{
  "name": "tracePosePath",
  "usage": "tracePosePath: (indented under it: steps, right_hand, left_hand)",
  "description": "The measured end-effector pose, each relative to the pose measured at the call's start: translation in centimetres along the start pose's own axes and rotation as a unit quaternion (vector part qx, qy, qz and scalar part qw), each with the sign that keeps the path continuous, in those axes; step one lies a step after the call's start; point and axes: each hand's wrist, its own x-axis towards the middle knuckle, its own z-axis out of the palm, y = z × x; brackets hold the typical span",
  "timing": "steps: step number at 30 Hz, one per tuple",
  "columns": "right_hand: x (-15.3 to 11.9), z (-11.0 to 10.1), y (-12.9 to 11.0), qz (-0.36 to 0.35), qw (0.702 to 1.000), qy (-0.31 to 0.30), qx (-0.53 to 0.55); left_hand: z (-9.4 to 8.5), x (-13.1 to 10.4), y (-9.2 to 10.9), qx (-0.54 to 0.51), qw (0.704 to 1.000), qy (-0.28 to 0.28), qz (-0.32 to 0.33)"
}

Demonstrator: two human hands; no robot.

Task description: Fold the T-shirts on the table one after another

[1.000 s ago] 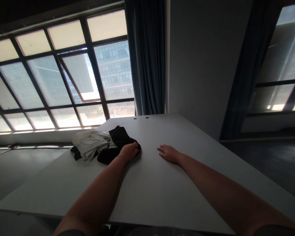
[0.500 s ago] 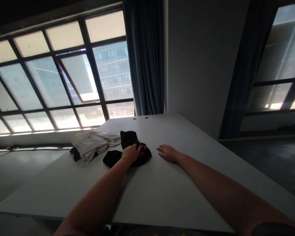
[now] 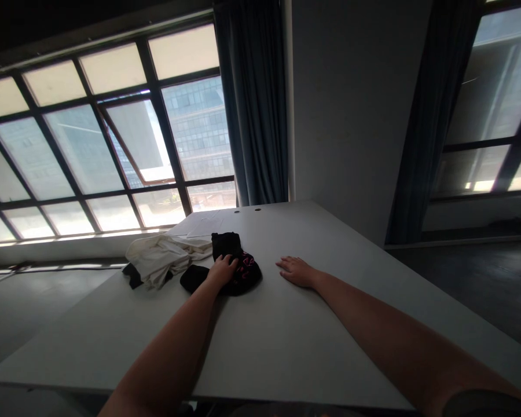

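A black cap (image 3: 248, 277) with pink marks lies on the white table (image 3: 260, 341); a flat dark part resembling its brim points left, and a black fabric part stands up at the back. My left hand (image 3: 223, 271) rests over the middle of the cap, fingers bent onto the cloth and gripping it; the palm side is hidden. To the right, apart from the cap, my right hand (image 3: 297, 271) lies flat on the tabletop with fingers stretched out and nothing in it.
A crumpled white cloth garment (image 3: 156, 255) with black parts lies left of the cap. Sheets of paper (image 3: 206, 221) and two dark round holes are at the table's far end. Beyond stand windows (image 3: 134, 139), a blue curtain (image 3: 256, 116) and a wall (image 3: 342, 116).
My left hand has shifted slightly left, and the cap's right edge has moved a little left with more pink marks showing. My right hand has stayed in place.
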Motion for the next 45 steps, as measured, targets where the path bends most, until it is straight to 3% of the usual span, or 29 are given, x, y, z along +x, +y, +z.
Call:
tracePosePath:
  steps: [3,7,10,13,18,23,25,28,31,35,41,45]
  right_hand:
    - [0.2,0.3,0.3,-0.004,1.0,0.01,-0.002]
    - [0.4,0.7,0.6,-0.02,0.998,0.05,0.013]
    - [0.6,0.8,0.7,-0.007,0.993,0.107,0.054]
    - [0.9,0.6,1.0,0.015,0.986,0.142,0.082]
    - [1.1,0.3,1.8,0.026,0.975,0.174,0.14]
    - [0.7,0.1,1.5,-0.066,0.943,0.237,0.224]
    - [0.6,0.2,1.1,-0.103,0.935,0.264,0.214]
    - [0.6,0.4,0.5,-0.136,0.94,0.26,0.173]
    - [0.9,0.7,0.4,-0.149,0.959,0.183,0.155]
    - [0.9,0.5,0.4,-0.167,0.964,0.104,0.18]
    - [-0.3,-0.6,-0.5,-0.139,0.961,0.108,0.214]
    - [-1.0,-1.2,-1.5,-0.104,0.967,0.124,0.197]
  left_hand:
    - [-0.5,0.0,0.0,-0.039,0.999,-0.008,0.021]
    - [-1.2,0.2,1.1,-0.142,0.989,0.005,-0.04]
    - [-1.3,-0.1,2.5,-0.248,0.966,0.016,-0.078]
    - [-1.1,-0.9,4.0,-0.368,0.924,-0.001,-0.105]
    - [-0.9,-2.2,5.8,-0.533,0.824,-0.092,-0.167]
    - [-0.9,-2.8,6.2,-0.615,0.754,-0.154,-0.173]
    - [-0.7,-2.8,6.0,-0.63,0.741,-0.174,-0.151]
    - [-0.4,-2.6,5.7,-0.597,0.783,-0.156,-0.086]
    - [0.0,-2.2,5.6,-0.535,0.84,-0.085,-0.039]
    - [0.3,-2.2,5.9,-0.461,0.886,-0.04,-0.007]
    - [0.2,-2.7,6.0,-0.316,0.942,-0.028,0.109]
    - [0.2,-2.9,5.8,-0.26,0.953,-0.024,0.152]
